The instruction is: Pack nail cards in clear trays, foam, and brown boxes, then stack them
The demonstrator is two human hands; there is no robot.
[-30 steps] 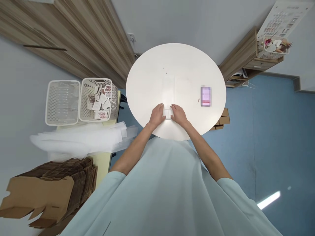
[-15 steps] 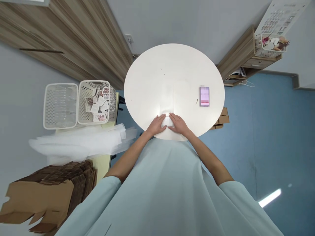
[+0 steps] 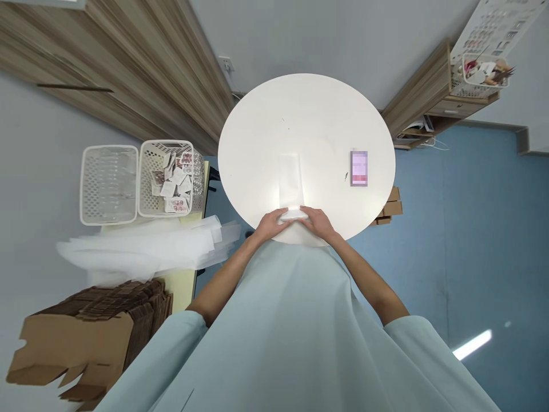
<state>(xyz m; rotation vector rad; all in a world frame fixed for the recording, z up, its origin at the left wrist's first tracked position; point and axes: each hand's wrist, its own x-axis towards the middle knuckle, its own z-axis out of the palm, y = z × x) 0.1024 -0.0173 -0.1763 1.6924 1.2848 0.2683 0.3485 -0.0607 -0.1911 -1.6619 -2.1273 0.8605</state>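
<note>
A narrow strip of translucent white wrapping sheet (image 3: 290, 178) lies lengthwise on the near half of the white round table (image 3: 253, 126). Its near end is folded or rolled into a small white bundle (image 3: 294, 214) whose contents I cannot make out. At the bundle's left end, my left hand (image 3: 270, 224) is closed, fingers on the far side and thumb on the near side. My right hand (image 3: 318, 223) grips the right end the same way. Both hands are close to the table's near edge.
A phone (image 3: 359, 168) lies on the table's right side. To the left are a basket of small packets (image 3: 171, 182), a basket of clear plastic items (image 3: 109, 184), a stack of white sheets (image 3: 146, 246) and flattened cardboard boxes (image 3: 81, 343). Small boxes (image 3: 389, 207) sit below the table's right edge.
My fingers were stretched over the bundle's far side; now they curl round its two ends. The bundle has come slightly nearer my body, and the strip beyond it shows more plainly.
</note>
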